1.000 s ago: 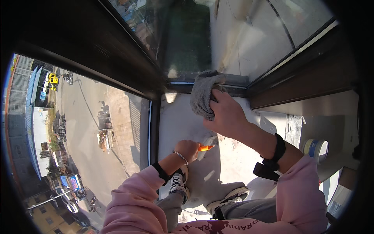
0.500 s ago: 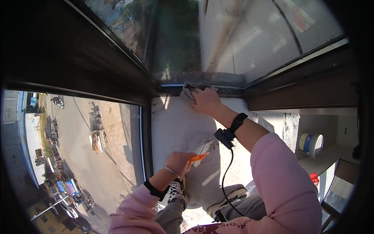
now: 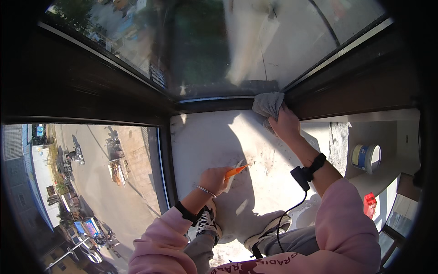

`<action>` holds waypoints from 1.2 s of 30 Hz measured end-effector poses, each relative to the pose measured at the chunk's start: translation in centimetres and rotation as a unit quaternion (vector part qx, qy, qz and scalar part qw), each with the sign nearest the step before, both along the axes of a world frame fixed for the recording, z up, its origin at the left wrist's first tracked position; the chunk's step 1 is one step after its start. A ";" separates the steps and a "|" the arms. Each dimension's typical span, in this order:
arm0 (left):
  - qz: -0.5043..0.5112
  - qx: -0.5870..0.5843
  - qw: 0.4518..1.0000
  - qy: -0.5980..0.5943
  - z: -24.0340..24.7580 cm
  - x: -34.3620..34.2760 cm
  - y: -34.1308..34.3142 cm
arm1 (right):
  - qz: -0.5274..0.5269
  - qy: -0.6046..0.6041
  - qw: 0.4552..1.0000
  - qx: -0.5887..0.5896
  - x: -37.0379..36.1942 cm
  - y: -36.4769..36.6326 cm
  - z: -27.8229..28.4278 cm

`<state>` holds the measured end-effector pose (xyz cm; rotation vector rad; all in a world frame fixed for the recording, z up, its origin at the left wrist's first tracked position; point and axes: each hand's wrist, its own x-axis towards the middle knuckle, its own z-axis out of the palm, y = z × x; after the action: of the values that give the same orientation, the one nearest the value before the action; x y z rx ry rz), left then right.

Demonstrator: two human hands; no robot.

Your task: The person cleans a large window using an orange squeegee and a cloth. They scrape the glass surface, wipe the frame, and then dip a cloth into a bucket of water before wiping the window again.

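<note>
Grey cloth [image 3: 267,105] bunched in the right grip [image 3: 287,124], against the dark window frame [image 3: 214,106] just ahead of that grip, pointed orange tool [image 3: 236,171] clasped in the left grip [image 3: 214,180], pale sill [image 3: 198,141] below both.

The one view looks steeply down from the wearer's head in wide fisheye, its corners black. The left hand [image 3: 213,180] and right hand [image 3: 287,124] are near, around mid-frame; pink sleeves [image 3: 349,217] loom closest at lower edge; the street [image 3: 93,178] lies far below, at left.
</note>
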<state>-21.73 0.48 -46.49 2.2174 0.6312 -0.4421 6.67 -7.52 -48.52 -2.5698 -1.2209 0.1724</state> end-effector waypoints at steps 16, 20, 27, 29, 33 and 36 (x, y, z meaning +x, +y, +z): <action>-0.057 0.037 0.996 0.059 -0.2 0.7 1.2 | 0.198 -0.132 0.969 0.059 -2.0 -7.3 29.1; -0.055 0.002 0.999 0.003 0.3 3.2 1.0 | 0.183 -0.466 0.864 0.049 -2.3 -4.6 37.6; -0.043 -0.003 0.999 -0.009 1.7 5.3 1.8 | 0.272 -0.455 0.847 -0.030 3.6 -0.6 23.4; -0.051 -0.003 0.999 -0.011 1.4 4.4 2.0 | 0.315 -0.395 0.859 -0.085 4.2 -0.2 16.2; -0.042 -0.017 0.999 0.010 0.4 1.7 2.2 | 0.310 -0.257 0.833 -0.378 2.3 2.3 2.7; -0.017 0.013 1.000 0.016 -0.1 0.2 2.0 | 0.274 -0.265 0.821 -0.426 0.7 3.7 -2.2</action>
<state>-21.54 2.52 -46.58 2.2534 0.6198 -0.4902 7.41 -3.81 -50.75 -2.9671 -2.5903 0.1432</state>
